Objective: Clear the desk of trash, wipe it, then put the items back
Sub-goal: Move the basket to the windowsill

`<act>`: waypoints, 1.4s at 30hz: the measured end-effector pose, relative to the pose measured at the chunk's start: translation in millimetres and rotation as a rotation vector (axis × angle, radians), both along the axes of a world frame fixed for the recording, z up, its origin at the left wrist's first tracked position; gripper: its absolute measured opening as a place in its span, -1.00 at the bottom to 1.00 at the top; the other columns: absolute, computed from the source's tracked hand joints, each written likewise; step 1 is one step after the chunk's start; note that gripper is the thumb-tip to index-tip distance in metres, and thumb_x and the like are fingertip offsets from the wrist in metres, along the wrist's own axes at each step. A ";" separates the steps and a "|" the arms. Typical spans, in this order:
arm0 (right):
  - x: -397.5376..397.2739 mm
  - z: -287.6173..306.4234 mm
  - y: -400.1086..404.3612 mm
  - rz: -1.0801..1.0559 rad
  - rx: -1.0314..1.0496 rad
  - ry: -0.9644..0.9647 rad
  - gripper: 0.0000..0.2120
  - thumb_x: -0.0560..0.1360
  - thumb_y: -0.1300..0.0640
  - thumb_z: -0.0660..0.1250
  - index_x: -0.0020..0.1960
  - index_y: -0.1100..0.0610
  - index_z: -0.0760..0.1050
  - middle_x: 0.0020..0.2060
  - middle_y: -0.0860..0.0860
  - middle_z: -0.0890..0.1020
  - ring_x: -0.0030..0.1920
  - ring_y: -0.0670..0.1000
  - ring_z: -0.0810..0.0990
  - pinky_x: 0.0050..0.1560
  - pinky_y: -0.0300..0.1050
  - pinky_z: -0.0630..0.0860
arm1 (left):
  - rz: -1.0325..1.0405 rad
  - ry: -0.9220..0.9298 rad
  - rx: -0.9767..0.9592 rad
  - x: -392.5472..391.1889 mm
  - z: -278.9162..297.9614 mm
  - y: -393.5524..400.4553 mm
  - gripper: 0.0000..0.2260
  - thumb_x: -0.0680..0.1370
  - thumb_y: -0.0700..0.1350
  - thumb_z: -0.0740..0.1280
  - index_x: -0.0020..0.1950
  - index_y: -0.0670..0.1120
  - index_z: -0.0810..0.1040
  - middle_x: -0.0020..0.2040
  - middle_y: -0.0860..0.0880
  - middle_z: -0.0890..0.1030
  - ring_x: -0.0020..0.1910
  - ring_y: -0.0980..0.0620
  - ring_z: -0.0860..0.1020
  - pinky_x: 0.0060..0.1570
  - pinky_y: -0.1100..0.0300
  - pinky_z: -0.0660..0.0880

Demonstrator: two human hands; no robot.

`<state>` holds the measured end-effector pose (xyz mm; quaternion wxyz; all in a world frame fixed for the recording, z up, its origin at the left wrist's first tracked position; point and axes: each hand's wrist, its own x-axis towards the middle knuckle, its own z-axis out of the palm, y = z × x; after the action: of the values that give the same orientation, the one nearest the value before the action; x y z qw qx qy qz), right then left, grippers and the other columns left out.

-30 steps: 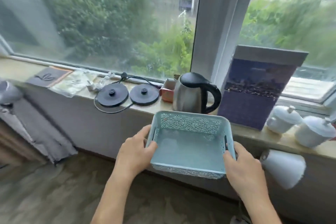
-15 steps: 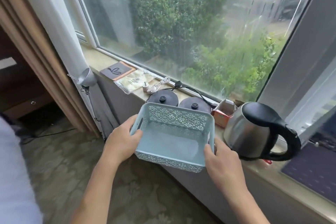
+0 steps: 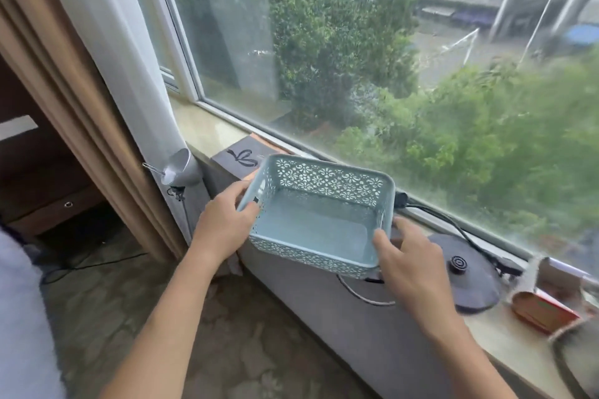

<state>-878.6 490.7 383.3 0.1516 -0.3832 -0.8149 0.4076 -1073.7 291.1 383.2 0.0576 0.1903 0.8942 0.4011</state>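
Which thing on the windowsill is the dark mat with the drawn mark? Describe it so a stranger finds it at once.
Start at the big window and its stone windowsill. Follow the sill toward the white curtain. The mat lies flat there, just behind the blue basket held in both hands. It is the only flat dark square with a black looped brush mark; the round black kettle base sits farther right.

Window (image 3: 356, 52): standing behind the sill, showing green trees and grey buildings outside.
Windowsill (image 3: 207, 128): running pale along the foot of the window.
Curtains (image 3: 107, 52): hanging left of the window, white beside tan.
Silver lamp head (image 3: 181, 167): sitting below the window's left end, against the curtains.
Patterned floor (image 3: 97, 317): lying below the window, a dark cable trailing across it.
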 end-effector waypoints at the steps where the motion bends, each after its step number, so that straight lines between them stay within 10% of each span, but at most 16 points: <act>1: -24.2 1.7 -5.6 -0.013 -0.001 0.016 -0.79 0.54 -0.11 0.21 0.04 -0.03 0.51 -0.29 -0.08 0.69 -0.23 0.10 0.66 -0.07 0.07 0.57 | 0.010 -0.009 0.023 -24.4 0.8 -5.3 -0.79 0.55 -0.01 0.27 0.16 0.18 0.57 -0.08 0.13 0.68 -0.10 0.03 0.64 0.01 -0.07 0.60; 8: -165.7 0.6 -27.5 -0.068 -0.084 0.076 -0.70 0.39 -0.21 0.21 0.00 -0.08 0.52 -0.29 -0.03 0.70 -0.16 0.12 0.70 -0.04 0.17 0.65 | -0.025 -0.076 0.180 -172.3 2.1 -13.1 -0.80 0.61 -0.11 0.30 0.01 0.22 0.60 -0.01 0.11 0.71 0.03 0.00 0.65 0.04 0.06 0.55; 13: -251.1 -10.5 -26.7 -0.031 -0.191 0.068 -0.59 0.28 -0.21 0.22 0.04 -0.05 0.50 -0.08 -0.03 0.70 -0.09 0.09 0.71 0.02 0.18 0.66 | 0.020 -0.050 0.121 -256.3 -0.4 0.3 -0.74 0.63 -0.14 0.23 0.17 0.13 0.62 -0.06 -0.03 0.65 -0.24 -0.05 0.49 -0.29 0.16 0.40; 25: -343.1 -54.6 -11.4 0.055 -0.241 -0.020 -0.69 0.48 -0.10 0.30 0.15 0.03 0.45 0.03 0.01 0.68 -0.04 0.08 0.70 0.01 0.18 0.66 | -0.053 -0.080 -0.104 -371.1 -46.9 34.5 -0.70 0.64 -0.17 0.23 0.32 -0.03 0.60 0.09 -0.11 0.67 0.05 -0.18 0.60 0.07 -0.03 0.53; 33: -313.4 -58.1 -9.3 0.097 -0.223 -0.047 -0.44 0.65 -0.21 0.21 0.52 0.08 0.32 0.22 0.05 0.61 0.20 0.09 0.59 0.20 0.04 0.51 | -0.090 0.179 -0.206 -354.8 -45.6 40.5 -0.50 0.66 0.00 0.16 0.57 -0.17 0.32 0.48 -0.22 0.45 0.43 -0.25 0.42 0.36 -0.12 0.37; 42: -165.1 -44.8 8.5 -0.179 0.241 -0.029 -0.44 0.62 -0.13 0.29 0.54 0.08 0.37 0.46 0.00 0.47 0.51 0.05 0.33 0.54 -0.01 0.22 | -0.683 0.622 -0.105 -177.2 -14.8 113.9 -0.41 0.60 0.16 0.13 0.58 -0.09 0.34 0.56 -0.12 0.40 0.56 -0.12 0.32 0.55 -0.13 0.24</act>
<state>-1043.7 499.2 338.4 0.2204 -0.4389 -0.8227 0.2861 -1250.9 405.0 368.4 -0.0749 0.5820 0.7742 0.2373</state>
